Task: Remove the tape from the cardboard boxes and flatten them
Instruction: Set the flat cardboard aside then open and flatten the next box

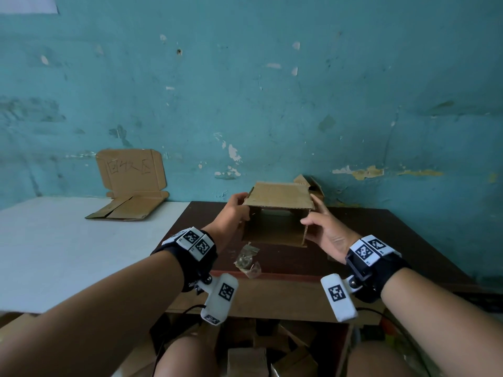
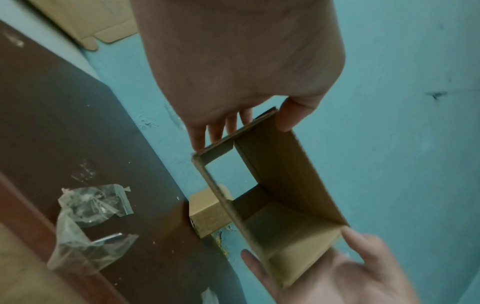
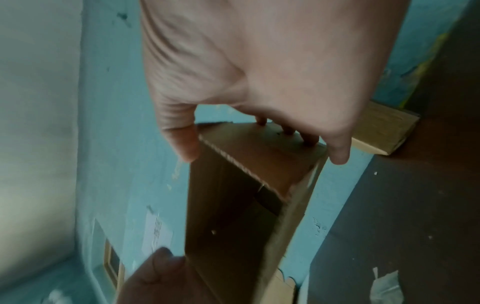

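Note:
An open-ended brown cardboard box (image 1: 277,198) hangs above the dark table, its hollow side facing me. My left hand (image 1: 241,206) grips its left wall, thumb on top and fingers down the outer side. On the right wall my right hand (image 1: 313,214) holds it the same way. The left wrist view looks through the box (image 2: 291,181) to the wall behind, with the right hand (image 2: 335,273) at its far end. In the right wrist view the thumb and fingers pinch the box's (image 3: 233,205) end wall. Crumpled clear tape (image 1: 246,261) lies on the table below.
The dark brown table (image 1: 381,240) stands against a teal wall. A small cardboard box (image 1: 313,183) sits at its back edge. On the white table (image 1: 54,240) to the left lie flattened cardboard (image 1: 125,210) and a cardboard sign (image 1: 130,172) leaning on the wall. More cardboard lies under the table.

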Demonstrator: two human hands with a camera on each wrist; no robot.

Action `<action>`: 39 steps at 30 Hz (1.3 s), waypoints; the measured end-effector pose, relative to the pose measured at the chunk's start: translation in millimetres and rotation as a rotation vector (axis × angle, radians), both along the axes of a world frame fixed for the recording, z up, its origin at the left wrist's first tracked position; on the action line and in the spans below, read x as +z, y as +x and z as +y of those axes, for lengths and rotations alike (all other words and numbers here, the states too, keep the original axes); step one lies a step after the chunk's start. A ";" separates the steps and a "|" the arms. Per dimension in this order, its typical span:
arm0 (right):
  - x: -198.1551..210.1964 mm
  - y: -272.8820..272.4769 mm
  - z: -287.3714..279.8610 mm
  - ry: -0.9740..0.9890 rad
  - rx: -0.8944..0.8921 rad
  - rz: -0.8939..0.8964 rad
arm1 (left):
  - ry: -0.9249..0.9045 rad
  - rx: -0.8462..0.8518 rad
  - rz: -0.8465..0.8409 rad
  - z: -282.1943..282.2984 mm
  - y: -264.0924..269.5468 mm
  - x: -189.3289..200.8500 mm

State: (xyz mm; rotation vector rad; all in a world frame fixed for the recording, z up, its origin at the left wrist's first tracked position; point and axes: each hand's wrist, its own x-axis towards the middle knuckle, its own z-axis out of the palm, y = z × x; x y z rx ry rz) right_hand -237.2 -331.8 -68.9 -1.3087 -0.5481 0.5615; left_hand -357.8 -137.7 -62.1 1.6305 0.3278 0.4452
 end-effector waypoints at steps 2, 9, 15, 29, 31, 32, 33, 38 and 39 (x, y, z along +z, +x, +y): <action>-1.0 2.4 -2.7 0.045 0.036 0.032 | -0.080 0.001 0.007 3.7 0.5 -0.6; 3.7 8.6 9.2 -0.077 -0.160 -0.088 | 0.149 0.138 0.044 13.2 16.1 -0.5; -5.0 15.3 15.7 -0.103 -0.185 -0.079 | 0.195 0.192 0.043 12.3 25.0 1.1; -6.8 21.6 13.7 -0.034 -0.315 -0.092 | 0.025 0.192 0.049 10.1 26.0 6.4; -8.4 22.3 14.8 -0.046 -0.252 -0.124 | 0.100 0.141 0.060 8.1 28.4 2.6; -6.1 17.6 14.5 -0.063 -0.209 -0.142 | 0.131 0.119 0.073 6.2 28.1 2.0; -6.0 16.3 14.1 -0.091 -0.173 -0.174 | 0.153 0.110 0.089 4.9 28.2 1.3; -6.3 16.4 14.6 -0.328 -0.293 -0.307 | 0.255 0.134 0.132 -3.1 29.2 -1.1; -6.6 17.3 14.3 -0.333 -0.296 -0.295 | 0.267 0.121 0.130 -5.2 28.9 0.3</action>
